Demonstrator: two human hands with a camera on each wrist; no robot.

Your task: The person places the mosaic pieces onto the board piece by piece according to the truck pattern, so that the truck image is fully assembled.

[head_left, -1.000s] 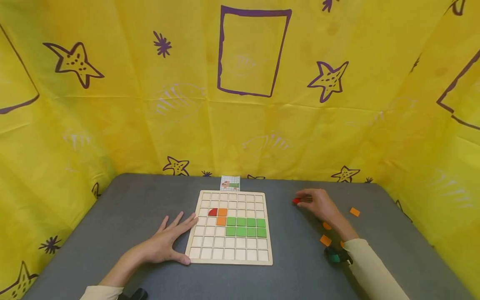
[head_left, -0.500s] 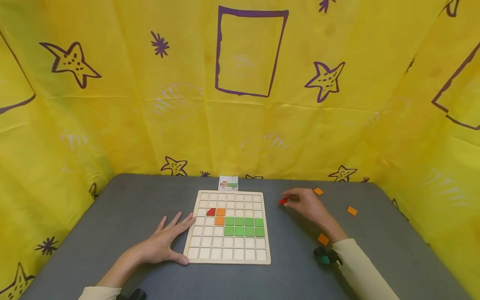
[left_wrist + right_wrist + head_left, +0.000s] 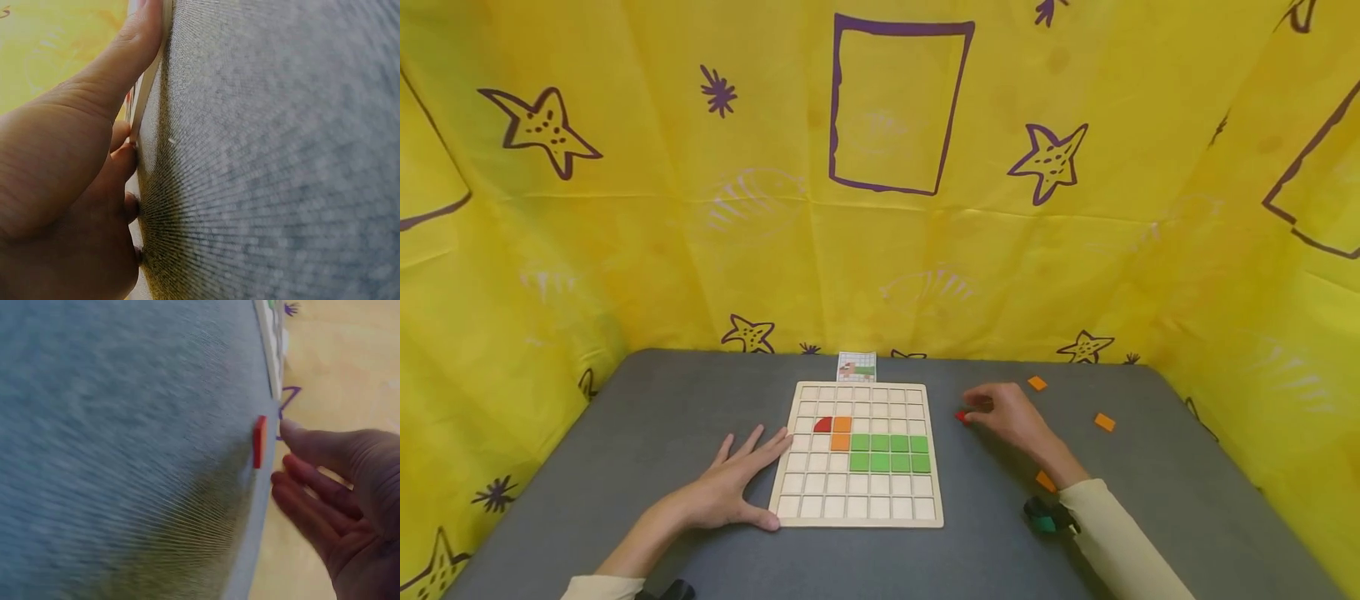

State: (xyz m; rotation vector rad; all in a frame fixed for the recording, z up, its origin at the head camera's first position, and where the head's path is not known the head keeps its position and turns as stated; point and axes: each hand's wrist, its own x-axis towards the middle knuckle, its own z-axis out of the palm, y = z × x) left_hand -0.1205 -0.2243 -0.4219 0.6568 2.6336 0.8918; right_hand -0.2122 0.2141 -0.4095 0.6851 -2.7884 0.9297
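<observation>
My left hand [image 3: 724,493] rests with spread fingers along the left edge of a pale wooden grid board [image 3: 859,512]. Its thumb touches the board's near left corner, also visible in the left wrist view. On the board sit a red quarter-round tile [image 3: 823,425], two orange tiles [image 3: 841,442] and a block of several green tiles [image 3: 890,453]. Right of the board, my right hand [image 3: 1009,418] hovers low, fingers loosely bent. A small red tile [image 3: 259,442] lies on the table just beyond its thumb; the right wrist view shows the thumb and fingers apart from it.
Loose orange tiles lie around the right hand, one behind it [image 3: 1037,383], one to its right [image 3: 1104,422] and one partly under the forearm [image 3: 1045,481]. A printed pattern card [image 3: 857,367] stands at the board's far edge. Yellow cloth [image 3: 880,250] encloses the grey table [image 3: 700,392].
My right hand has carried the red tile left toward the board, lowered it and let go. An orange tile behind the hand has come into view. The left hand stays in place.
</observation>
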